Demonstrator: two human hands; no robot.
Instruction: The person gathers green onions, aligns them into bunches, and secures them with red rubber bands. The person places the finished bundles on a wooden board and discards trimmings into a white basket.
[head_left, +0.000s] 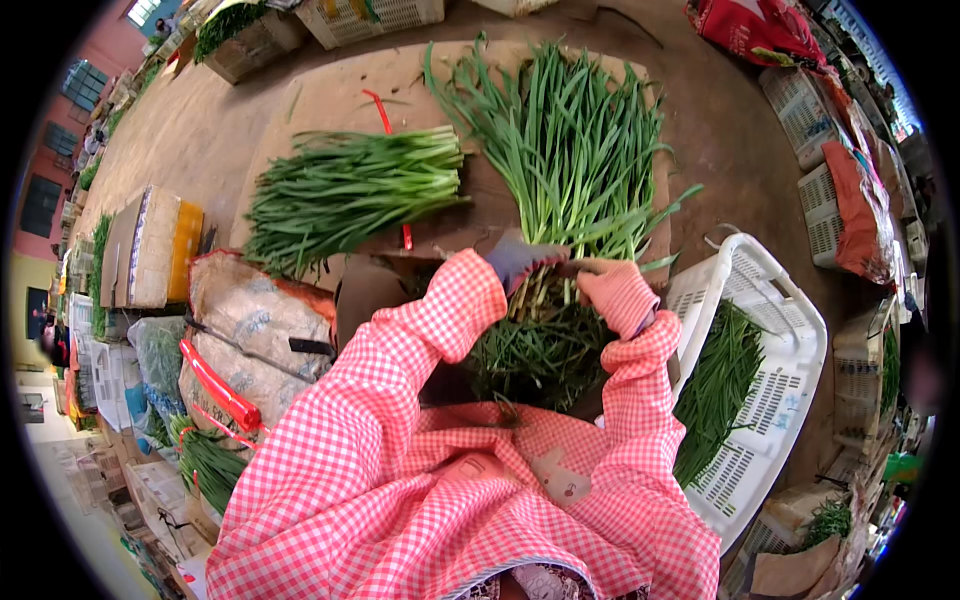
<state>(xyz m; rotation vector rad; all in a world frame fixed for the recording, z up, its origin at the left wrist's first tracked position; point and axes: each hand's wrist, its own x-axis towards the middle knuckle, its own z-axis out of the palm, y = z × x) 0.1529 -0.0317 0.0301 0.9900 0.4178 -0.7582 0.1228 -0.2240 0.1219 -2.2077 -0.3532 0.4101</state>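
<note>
My left hand, in a grey-purple glove, grips the lower stalks of a large loose bunch of garlic chives. The leaves fan out away from me over a board. Close by on the right, my right hand is curled at the same stalk bases; whether it holds a tool there is hidden. Pale stalk ends stick out below the hands, over a dark heap of green trimmings. To the left, a neater chive bundle lies sideways across a red tie strip.
At my right stands a white plastic crate with chives inside. On the left are a woven sack, a roll of red ties, a tied chive bunch and a cardboard box. More crates line the right.
</note>
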